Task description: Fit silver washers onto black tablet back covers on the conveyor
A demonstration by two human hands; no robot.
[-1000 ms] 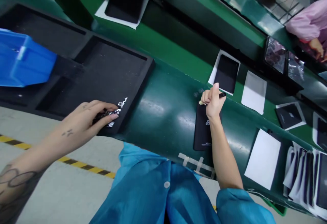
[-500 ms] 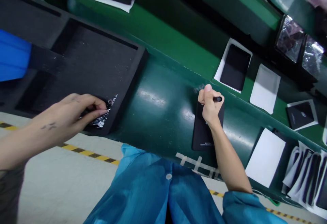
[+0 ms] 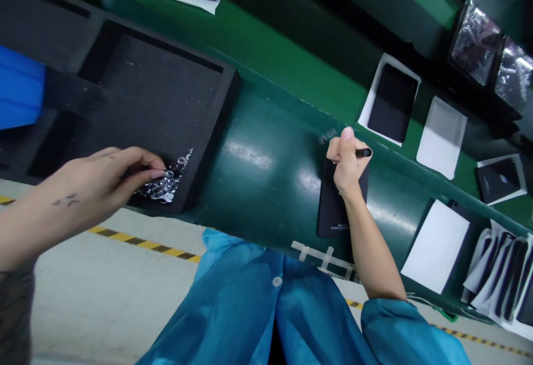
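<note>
Left hand [image 3: 100, 179] farther left, fingertips [image 3: 157, 174] over shiny pieces [image 3: 167, 186]

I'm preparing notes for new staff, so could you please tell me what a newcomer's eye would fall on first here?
Probably the small shiny pieces in the near right corner of the black tray, by the fingertips of the left hand. Next, the right hand, gripping a dark stick over a black panel. The bright blue bin stands out at the picture's left edge.
</note>
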